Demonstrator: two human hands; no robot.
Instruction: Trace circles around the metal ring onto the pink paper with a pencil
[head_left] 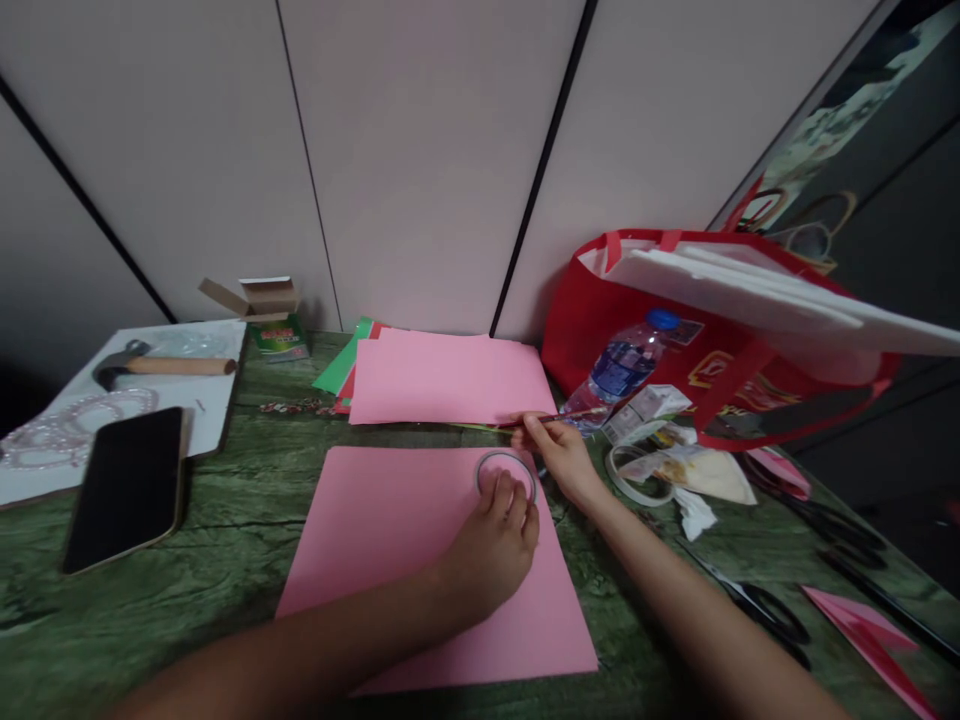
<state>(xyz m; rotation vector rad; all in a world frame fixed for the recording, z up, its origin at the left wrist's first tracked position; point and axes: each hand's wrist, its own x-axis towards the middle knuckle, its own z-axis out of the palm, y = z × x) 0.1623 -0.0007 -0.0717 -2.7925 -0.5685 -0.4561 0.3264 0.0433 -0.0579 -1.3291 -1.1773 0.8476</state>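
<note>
A sheet of pink paper (390, 540) lies flat on the table before me. On its upper right part is a thin grey ring (507, 454), its near side covered by my left hand (491, 545). The fingers of that hand are bent and press the ring down on the paper. My right hand (561, 458) is just beyond the sheet's right edge, closed around a slim pencil (574, 414). The pencil lies nearly level, one end near a stack of pink sheets (450, 378). Green and red sheets (341, 370) stick out from under that stack.
At left are a phone (127, 490), a hammer (180, 366) and an opened small box (277, 335). To the right stand a water bottle (622, 365) and a red bag (570, 330); a tape roll (619, 470) and scissors (765, 605) lie nearer. A wall closes the back.
</note>
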